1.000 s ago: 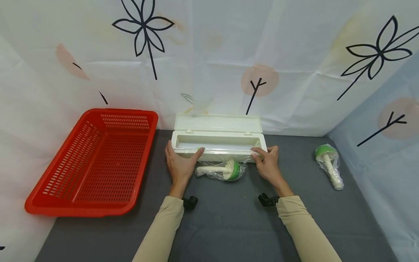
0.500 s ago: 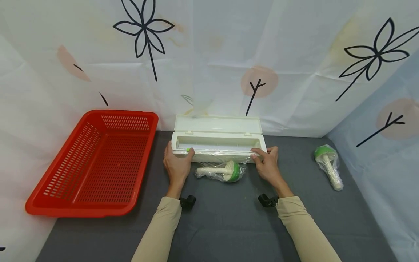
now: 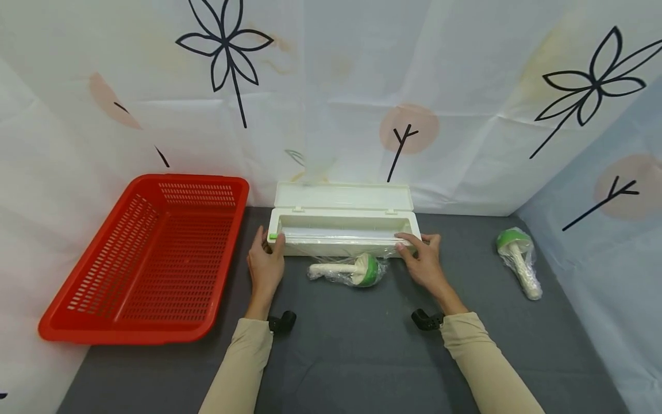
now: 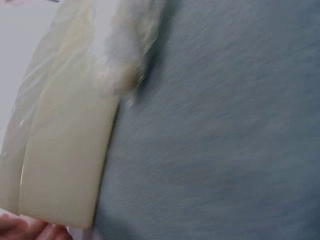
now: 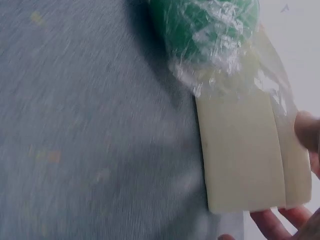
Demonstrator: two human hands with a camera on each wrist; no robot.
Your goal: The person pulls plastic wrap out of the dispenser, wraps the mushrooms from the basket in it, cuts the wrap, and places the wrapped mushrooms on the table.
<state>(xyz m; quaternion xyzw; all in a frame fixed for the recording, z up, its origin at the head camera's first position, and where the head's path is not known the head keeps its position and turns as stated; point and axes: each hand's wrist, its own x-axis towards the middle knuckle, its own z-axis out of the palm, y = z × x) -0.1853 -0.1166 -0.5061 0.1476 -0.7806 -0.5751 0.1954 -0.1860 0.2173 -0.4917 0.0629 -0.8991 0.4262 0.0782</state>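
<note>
A white cling film dispenser (image 3: 341,248) stands at the back of the table, its lid (image 3: 343,196) raised behind it. Clear film hangs over the front onto a wrapped mushroom-shaped item (image 3: 338,269) with a green cap and pale stem. My left hand (image 3: 266,265) is at the dispenser's left end, thumb on the front by a small green slide cutter (image 3: 273,236), fingers round the end. My right hand (image 3: 425,260) grips the right end, thumb in front; in the right wrist view its fingers (image 5: 272,223) reach round the end. The left wrist view is blurred.
A red perforated plastic basket (image 3: 126,335) stands on the left. Another wrapped green-capped mushroom shape (image 3: 521,263) lies at the right side of the grey-covered table (image 3: 357,356). A patterned white cloth (image 3: 331,115) hangs right behind the dispenser.
My left hand has moved left along the dispenser's front edge, and the green slide cutter has slid with it to the left end. My right hand has stayed on the right end.
</note>
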